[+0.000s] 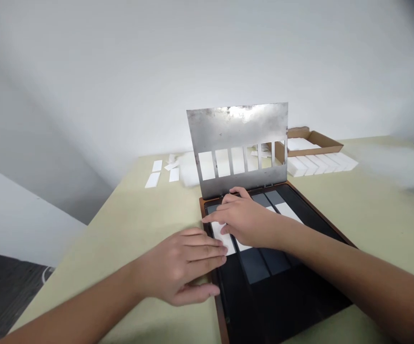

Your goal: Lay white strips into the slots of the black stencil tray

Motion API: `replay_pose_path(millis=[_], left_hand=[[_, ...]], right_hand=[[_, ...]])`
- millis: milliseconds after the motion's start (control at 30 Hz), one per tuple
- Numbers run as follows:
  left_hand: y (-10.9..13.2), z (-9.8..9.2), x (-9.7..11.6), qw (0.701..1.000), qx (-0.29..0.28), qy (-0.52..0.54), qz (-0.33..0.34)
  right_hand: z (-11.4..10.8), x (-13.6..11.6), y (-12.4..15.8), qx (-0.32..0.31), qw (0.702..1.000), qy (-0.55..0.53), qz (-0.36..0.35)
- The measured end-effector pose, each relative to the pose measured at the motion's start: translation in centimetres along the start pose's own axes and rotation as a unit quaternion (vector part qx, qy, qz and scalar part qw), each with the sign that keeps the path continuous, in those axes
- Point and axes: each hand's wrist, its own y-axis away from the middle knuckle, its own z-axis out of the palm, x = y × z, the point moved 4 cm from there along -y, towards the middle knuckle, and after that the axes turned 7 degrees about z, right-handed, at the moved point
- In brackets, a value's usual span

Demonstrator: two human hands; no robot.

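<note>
My left hand (182, 267) lies with its fingers stretched out over the left edge of a black jig (264, 310). Its fingertips touch the near part of a white card (229, 245) set in the jig's leftmost column. Over the same card is my right hand (243, 219), fingers apart, the index finger reaching to the left rim and the thumb down on the card. More white cards, among them one at the right (289, 211), lie side by side, partly covered by my right hand and forearm. Dark grey strips (255, 266) show below them.
A metal plate (240, 126) with a row of rectangular cut-outs stands upright, hinged at the jig's far edge. Behind it, right, are a cardboard box (324, 141) and several stacks of white cards (321, 165). Loose white cards (153, 180) lie at the back left of the table (149, 220).
</note>
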Motion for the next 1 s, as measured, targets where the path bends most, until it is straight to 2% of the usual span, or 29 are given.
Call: replay_pose_path(millis=[100,233,300,400,500,667,767,867,1000], left_hand=[[0.2,0.1,-0.2,1.000,0.000,-0.004,-0.017],[0.2,0.0,-0.2,0.999,-0.001,0.001,-0.036],[0.1,-0.2,-0.2,0.998,0.003,-0.002,-0.059],[0.2,-0.2,-0.2,0.997,0.009,0.004,-0.082],[0.4,0.0,-0.4,0.996,0.008,0.026,-0.089],[0.8,0.2,-0.8,0.995,0.003,0.044,-0.092],[0.8,0.2,-0.9,0.994,0.004,0.053,-0.093],[0.8,0.2,-1.0,0.994,0.007,0.053,-0.094],[0.7,0.3,-0.9,0.995,0.006,0.036,-0.096]], right_hand=[[-0.3,-0.3,0.1,0.010,1.000,0.012,0.011],[0.2,0.0,0.1,0.083,0.991,0.091,0.043],[0.9,0.3,0.1,0.095,0.986,0.126,0.054],[1.5,0.4,0.1,0.081,0.986,0.135,0.054],[0.8,0.0,0.2,0.071,0.991,0.092,0.059],[-0.2,0.1,0.1,0.034,0.987,-0.042,0.148],[-0.1,0.2,0.0,0.038,0.983,-0.079,0.162],[0.1,0.0,0.0,0.047,0.988,-0.049,0.142],[0.3,-0.6,0.3,0.029,0.993,0.052,0.105]])
